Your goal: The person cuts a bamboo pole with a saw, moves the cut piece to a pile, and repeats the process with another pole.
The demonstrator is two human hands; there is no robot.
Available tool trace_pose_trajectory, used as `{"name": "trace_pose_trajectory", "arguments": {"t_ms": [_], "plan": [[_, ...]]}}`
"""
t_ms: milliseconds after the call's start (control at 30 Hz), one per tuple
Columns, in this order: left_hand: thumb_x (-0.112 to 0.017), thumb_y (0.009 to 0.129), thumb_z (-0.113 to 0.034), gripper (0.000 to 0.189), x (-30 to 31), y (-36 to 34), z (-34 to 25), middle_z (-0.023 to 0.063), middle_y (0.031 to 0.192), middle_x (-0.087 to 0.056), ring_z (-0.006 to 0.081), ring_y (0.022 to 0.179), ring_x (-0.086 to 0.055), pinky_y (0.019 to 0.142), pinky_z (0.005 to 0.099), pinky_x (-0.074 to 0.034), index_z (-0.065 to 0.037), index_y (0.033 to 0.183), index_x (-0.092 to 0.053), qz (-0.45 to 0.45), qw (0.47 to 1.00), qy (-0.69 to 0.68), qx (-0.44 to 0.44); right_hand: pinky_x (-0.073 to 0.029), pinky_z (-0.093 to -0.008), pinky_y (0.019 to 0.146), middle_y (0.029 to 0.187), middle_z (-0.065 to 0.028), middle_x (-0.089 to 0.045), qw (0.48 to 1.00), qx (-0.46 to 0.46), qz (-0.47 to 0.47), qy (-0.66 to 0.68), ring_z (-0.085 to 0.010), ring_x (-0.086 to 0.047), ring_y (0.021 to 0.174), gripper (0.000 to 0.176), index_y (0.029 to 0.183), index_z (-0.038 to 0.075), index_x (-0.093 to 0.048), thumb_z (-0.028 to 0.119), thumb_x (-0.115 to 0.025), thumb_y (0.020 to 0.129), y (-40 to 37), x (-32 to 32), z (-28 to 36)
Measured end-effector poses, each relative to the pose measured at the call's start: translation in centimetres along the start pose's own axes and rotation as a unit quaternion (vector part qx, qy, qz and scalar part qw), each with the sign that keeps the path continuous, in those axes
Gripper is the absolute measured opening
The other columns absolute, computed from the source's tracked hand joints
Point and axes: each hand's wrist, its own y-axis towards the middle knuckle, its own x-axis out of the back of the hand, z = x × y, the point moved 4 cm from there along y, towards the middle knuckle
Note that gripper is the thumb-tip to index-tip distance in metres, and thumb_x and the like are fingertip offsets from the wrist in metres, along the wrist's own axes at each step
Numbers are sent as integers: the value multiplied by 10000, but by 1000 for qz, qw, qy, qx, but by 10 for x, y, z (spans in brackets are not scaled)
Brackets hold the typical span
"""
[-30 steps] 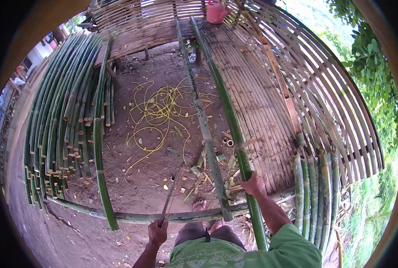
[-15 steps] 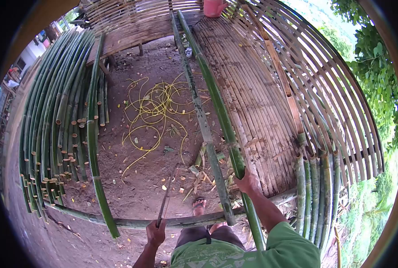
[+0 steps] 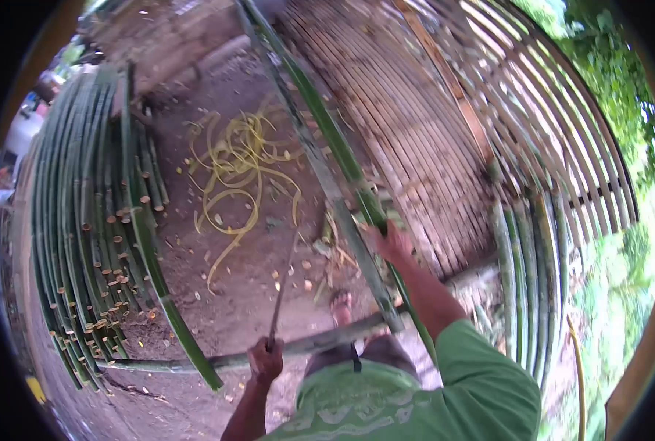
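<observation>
At left we see stacked bamboo poles (image 3: 85,206), smooth and round, then loops of yellow line (image 3: 232,169) on bare soil (image 3: 183,257). Our left hand (image 3: 266,358) closes its fingers around a long thin tool (image 3: 282,287). Beside the mottled grey pole (image 3: 375,283), our right hand (image 3: 388,242) grips the glossy green pole (image 3: 335,140), now nearer to it, so their gap becomes narrow. Rightmost lies a rough slatted bamboo platform (image 3: 408,140).

Right hand (image 3: 390,242) and green bamboo pole (image 3: 340,151) now farther forward of bamboo crossbar (image 3: 305,345), nearer mottled pole (image 3: 374,281) — view blurred, red watering can out of frame.
</observation>
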Motion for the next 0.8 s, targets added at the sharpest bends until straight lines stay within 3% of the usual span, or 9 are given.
{"name": "trace_pose_trajectory", "arguments": {"t_ms": [67, 133, 167, 267, 300, 467, 500, 633, 800], "plan": [[-635, 849, -179, 174, -5, 6, -1, 48, 537, -468, 171, 435, -440, 438, 320, -320, -91, 727, -548, -14, 986, 49, -160, -467, -469, 885, 1078, -219, -645, 993, -21, 58, 98, -364, -608, 1047, 661, 1308, 124, -519, 617, -454, 873, -13, 25, -4], [-651, 848, -184, 221, 9, 19, -30, 38, 541, -459, 116, 457, -419, 443, 289, -324, -85, 709, -511, 106, 988, -62, -96, -465, -440, 893, 1096, -228, -643, 996, 44, -52, 59, -351, -617, 1037, 613, 1244, 109, -584, 591, -470, 883, -36, 33, -51], [-659, 847, -195, 247, 13, 16, -40, 33, 527, -445, 107, 453, -408, 437, 287, -321, -82, 696, -500, 140, 979, -86, -116, -466, -428, 893, 1098, -227, -646, 992, 87, -91, 30, -344, -620, 1037, 608, 1229, 106, -601, 590, -476, 882, -64, 53, -60], [-679, 842, -234, 317, 5, 16, -61, 17, 490, -409, 89, 439, -385, 421, 284, -313, -75, 665, -469, 203, 956, -142, -157, -466, -412, 895, 1113, -226, -641, 988, -109, -7, 112, -345, -618, 1039, 607, 1209, 100, -617, 592, -474, 882, -164, 86, -128], [-684, 840, -251, 337, -5, 14, -66, 12, 479, -400, 90, 432, -385, 417, 286, -312, -74, 660, -461, 231, 951, -135, -158, -465, -413, 895, 1109, -221, -644, 985, -142, -7, 95, -347, -615, 1042, 598, 1186, 99, -631, 590, -460, 888, -188, 76, -164], [-665, 882, -337, 392, -63, -10, -83, 28, 468, -385, 87, 443, -392, 417, 310, -308, -43, 698, -483, 354, 910, -119, -178, -458, -431, 878, 1059, -195, -657, 969, -217, 90, 82, -358, -612, 1020, 593, 1111, 104, -660, 589, -379, 918, -262, 31, -209], [-657, 889, -341, 386, -75, -17, -83, 39, 470, -392, 99, 439, -393, 417, 319, -310, -39, 710, -496, 363, 906, -124, -179, -455, -460, 851, 1021, -228, -651, 976, -163, 29, 140, -382, -612, 999, 653, 1057, 80, -661, 638, -364, 896, -267, 17, -210], [-632, 906, -338, 358, -109, -46, -87, 87, 484, -430, 165, 422, -406, 423, 359, -325, -28, 752, -540, 382, 891, -116, -218, -455, -470, 835, 1003, -253, -644, 968, -229, 59, 88, -406, -608, 998, 758, 1046, 48, -632, 724, -369, 828, -273, 40, -173], [-619, 911, -294, 327, -130, -73, -84, 147, 513, -481, 270, 426, -474, 434, 398, -347, -27, 744, -535, 361, 892, -58, -266, -471, -471, 828, 995, -237, -658, 973, -217, 33, 78, -392, -617, 990, 754, 989, 29, -664, 712, -393, 820, -272, 33, -178]]}}
